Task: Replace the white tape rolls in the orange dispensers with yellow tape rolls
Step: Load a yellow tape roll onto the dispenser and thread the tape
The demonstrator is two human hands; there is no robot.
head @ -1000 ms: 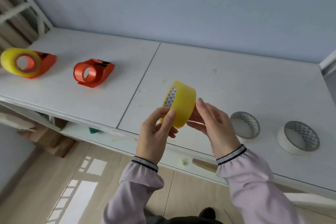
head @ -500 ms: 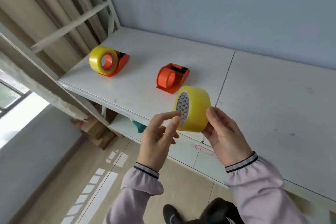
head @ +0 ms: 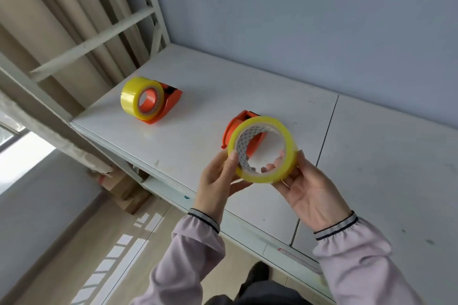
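In the head view, both hands hold a loose yellow tape roll (head: pixel 262 150) in the air above the white worktop (head: pixel 198 141), the left hand (head: pixel 218 178) pinching its near rim and the right hand (head: pixel 307 188) cupping it with fingers curled round the outside. Its open core faces the camera, probably to line it up with the hub of the empty orange dispenser (head: pixel 238 129) directly behind. The far dispenser (head: pixel 171 101) near the worktop's corner already carries a yellow roll (head: pixel 141 99), and nothing visible blocks the short path to the empty one.

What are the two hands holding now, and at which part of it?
Both hold one yellow tape roll. The left hand pinches its left rim, and the right hand cups its lower right side from outside, above the table.
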